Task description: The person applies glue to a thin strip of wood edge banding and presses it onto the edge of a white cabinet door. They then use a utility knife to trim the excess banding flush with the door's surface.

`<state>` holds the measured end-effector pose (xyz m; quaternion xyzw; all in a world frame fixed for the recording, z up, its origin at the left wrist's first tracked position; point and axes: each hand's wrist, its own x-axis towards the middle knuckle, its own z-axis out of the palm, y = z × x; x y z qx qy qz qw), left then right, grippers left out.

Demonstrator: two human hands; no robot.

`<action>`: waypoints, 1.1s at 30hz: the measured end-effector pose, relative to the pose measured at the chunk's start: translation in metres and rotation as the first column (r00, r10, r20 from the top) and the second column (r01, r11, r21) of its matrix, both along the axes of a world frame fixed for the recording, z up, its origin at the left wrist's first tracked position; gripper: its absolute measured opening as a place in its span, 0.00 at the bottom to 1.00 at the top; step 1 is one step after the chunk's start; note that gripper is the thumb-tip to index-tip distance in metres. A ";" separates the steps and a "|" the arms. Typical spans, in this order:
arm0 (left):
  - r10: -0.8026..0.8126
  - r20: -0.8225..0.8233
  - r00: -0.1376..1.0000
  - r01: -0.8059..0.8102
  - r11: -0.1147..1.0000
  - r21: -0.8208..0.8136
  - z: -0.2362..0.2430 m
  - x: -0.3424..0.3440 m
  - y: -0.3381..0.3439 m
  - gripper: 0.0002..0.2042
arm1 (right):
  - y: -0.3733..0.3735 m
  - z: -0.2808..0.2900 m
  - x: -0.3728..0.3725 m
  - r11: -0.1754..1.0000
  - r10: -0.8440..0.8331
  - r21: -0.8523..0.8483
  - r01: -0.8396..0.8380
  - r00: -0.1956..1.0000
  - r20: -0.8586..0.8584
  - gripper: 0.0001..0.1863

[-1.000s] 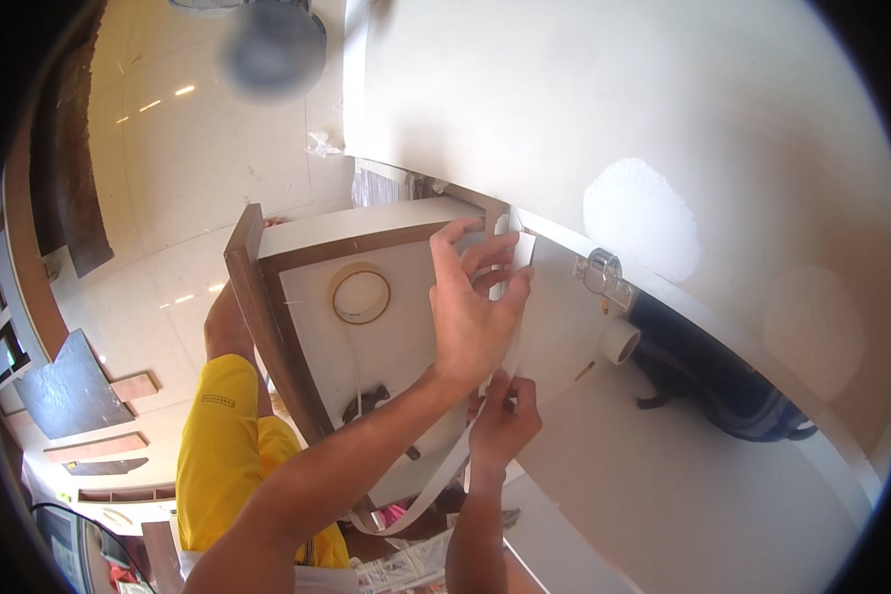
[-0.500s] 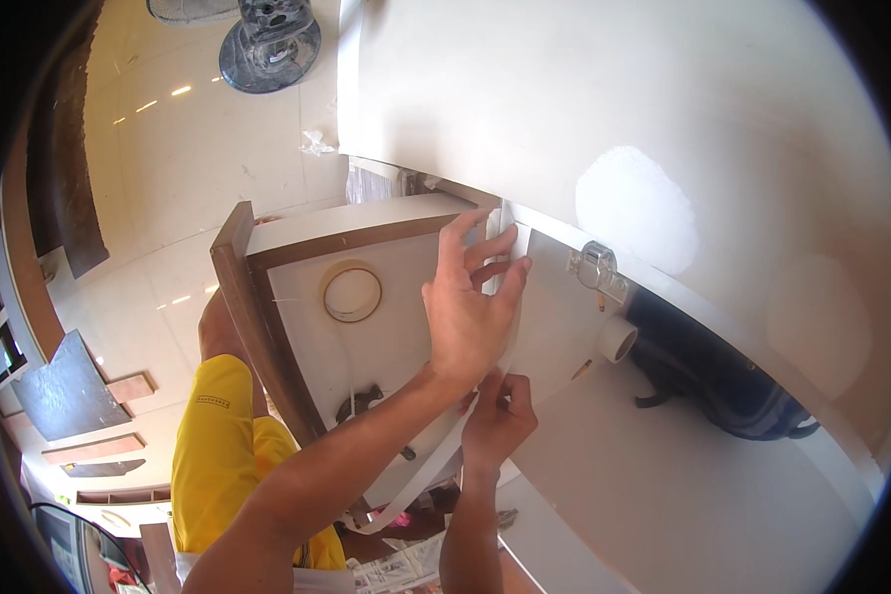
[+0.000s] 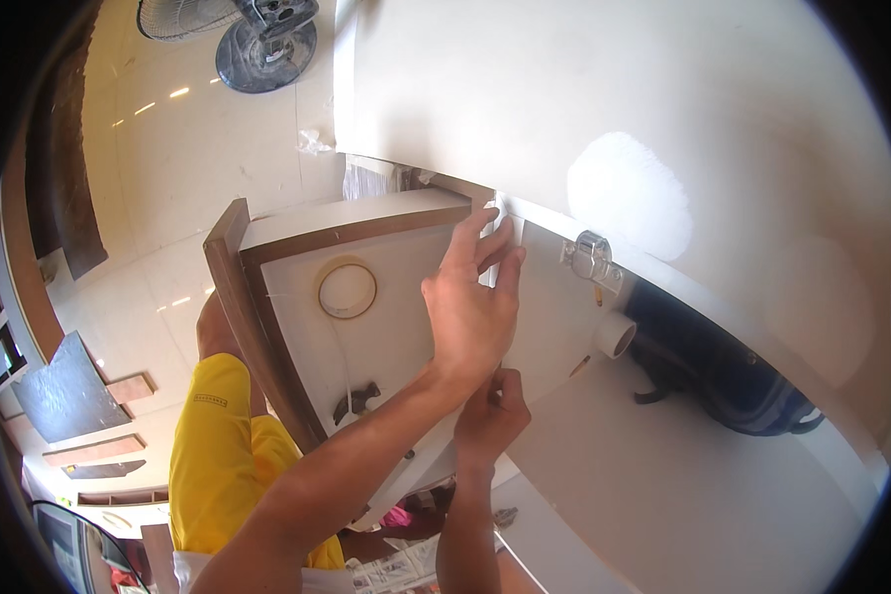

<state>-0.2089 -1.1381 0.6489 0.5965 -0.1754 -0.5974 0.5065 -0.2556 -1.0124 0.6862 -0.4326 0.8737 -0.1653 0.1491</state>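
My left hand (image 3: 470, 312) has its bent fingers on a narrow white strip (image 3: 515, 238) along the inner edge of a white, brown-edged cabinet (image 3: 356, 220), gripping it near the corner. Lower down, my right hand (image 3: 490, 421) is curled with its fingertips pinched on the same strip, partly hidden behind my left wrist. A roll of tape (image 3: 366, 287) and a dark tool (image 3: 356, 401) lie on the white panel left of my hands. A metal hinge (image 3: 592, 255) is fixed to the panel edge on the right, above a short white cylinder (image 3: 619, 333).
A large white panel (image 3: 713, 79) fills the upper right, above a dark blue object (image 3: 723, 386). A fan (image 3: 265, 54) stands on the tiled floor at upper left. Boards and a dark sheet (image 3: 66, 386) lie at left. My yellow-shorted leg is beside the cabinet; newspaper (image 3: 396, 564) lies below.
The whole view has shifted a little, so things sit further left and higher. Both hands stay on the strip; less of its loose lower length shows past my forearm.
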 end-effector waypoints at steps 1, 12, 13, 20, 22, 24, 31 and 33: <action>0.004 0.001 1.000 -0.004 1.000 -0.010 0.000 -0.001 -0.001 0.20 | 0.002 -0.001 -0.001 1.000 0.012 0.005 -0.012 1.000 -0.021 0.15; 0.008 0.139 0.990 0.003 0.997 -0.079 0.001 -0.006 -0.002 0.19 | 0.020 -0.023 -0.017 0.998 0.069 -0.003 -0.070 0.986 -0.153 0.11; 0.001 0.145 0.989 0.010 0.997 -0.074 0.000 -0.004 -0.005 0.19 | 0.016 -0.020 -0.011 1.000 0.007 -0.025 -0.009 0.995 -0.098 0.11; -0.030 0.185 0.982 0.048 0.994 -0.095 0.002 0.005 -0.011 0.21 | 0.010 -0.015 0.002 0.989 -0.058 -0.143 0.048 0.996 -0.066 0.11; -0.100 0.226 0.969 0.122 0.989 -0.084 0.000 0.013 -0.021 0.22 | 0.011 -0.021 -0.001 0.978 -0.079 -0.193 0.078 0.997 0.006 0.10; -0.150 0.232 0.961 0.176 0.980 -0.096 0.001 0.021 -0.024 0.22 | 0.021 -0.031 -0.009 0.945 -0.154 -0.259 0.201 0.970 0.190 0.08; -0.119 0.265 0.957 0.165 0.973 -0.160 -0.001 0.018 -0.020 0.23 | 0.032 -0.032 -0.001 0.944 -0.162 -0.284 0.167 0.986 0.040 0.09; -0.107 0.278 0.955 0.159 0.972 -0.174 -0.002 0.015 -0.018 0.23 | 0.030 -0.031 -0.005 0.932 -0.202 -0.306 0.196 0.979 0.013 0.07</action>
